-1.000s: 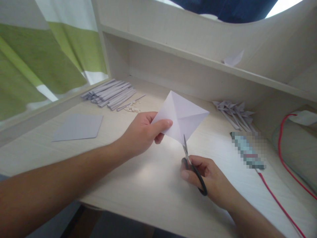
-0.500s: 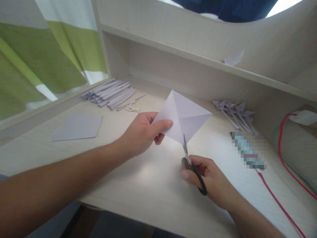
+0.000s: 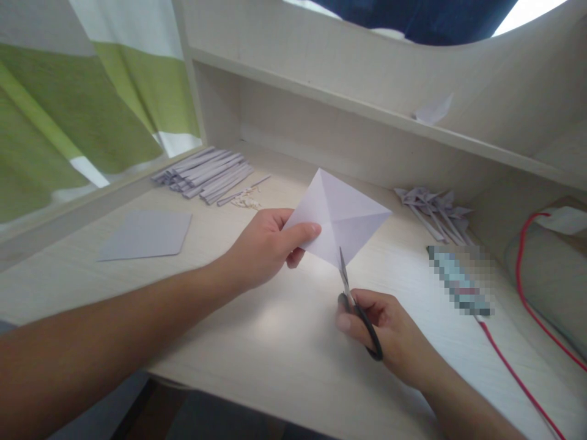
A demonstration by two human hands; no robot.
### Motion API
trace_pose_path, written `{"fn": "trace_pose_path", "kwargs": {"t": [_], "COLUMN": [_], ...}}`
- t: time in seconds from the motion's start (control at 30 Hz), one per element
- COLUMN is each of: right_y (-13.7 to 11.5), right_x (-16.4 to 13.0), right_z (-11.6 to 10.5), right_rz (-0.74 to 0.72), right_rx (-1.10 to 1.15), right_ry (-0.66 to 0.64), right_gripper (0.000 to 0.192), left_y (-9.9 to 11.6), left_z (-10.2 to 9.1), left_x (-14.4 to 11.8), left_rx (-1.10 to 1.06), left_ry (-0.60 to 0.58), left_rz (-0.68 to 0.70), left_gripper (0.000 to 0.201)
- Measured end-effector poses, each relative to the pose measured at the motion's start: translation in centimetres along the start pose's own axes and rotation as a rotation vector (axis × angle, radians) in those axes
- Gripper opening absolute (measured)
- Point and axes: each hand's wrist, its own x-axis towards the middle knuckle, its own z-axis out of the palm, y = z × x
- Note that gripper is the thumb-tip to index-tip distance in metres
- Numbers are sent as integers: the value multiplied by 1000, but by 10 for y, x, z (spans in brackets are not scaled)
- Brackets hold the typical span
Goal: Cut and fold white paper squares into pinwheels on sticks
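A creased square of white paper (image 3: 342, 211) is held up above the desk, one corner pointing down toward me. My left hand (image 3: 279, 241) pinches its left side, thumb on top and fingers underneath. In my right hand (image 3: 378, 321) is a pair of scissors (image 3: 362, 318) with black handles. The blades meet the paper at its near corner, along the crease. To the left, a stack of square paper sheets (image 3: 147, 235) lies flat on the desk.
Many rolled paper sticks (image 3: 206, 174) lie at the back left beside small pale bits (image 3: 247, 198). Paper pinwheels on sticks (image 3: 435, 211) rest at the back right. Nearer, a blurred-out phone-like device (image 3: 458, 281) has a red cable (image 3: 520, 379). Folded paper (image 3: 433, 111) sits on the shelf.
Almost nothing differs: the view has shifted slightly, while both hands, the paper and the scissors keep nearly the same positions.
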Motion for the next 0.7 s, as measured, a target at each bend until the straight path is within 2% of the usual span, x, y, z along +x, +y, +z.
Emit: {"fn": "trace_pose_path", "kwargs": {"t": [0.7], "right_y": [1], "right_x": [2], "right_z": [-1], "right_rz": [32], "right_rx": [-112], "right_ry": [78], "right_gripper": [46], "left_y": [-1], "left_z": [0], "left_x": [2], "left_rx": [50], "left_ry": [15], "left_rz": [9], "left_gripper": [37]}}
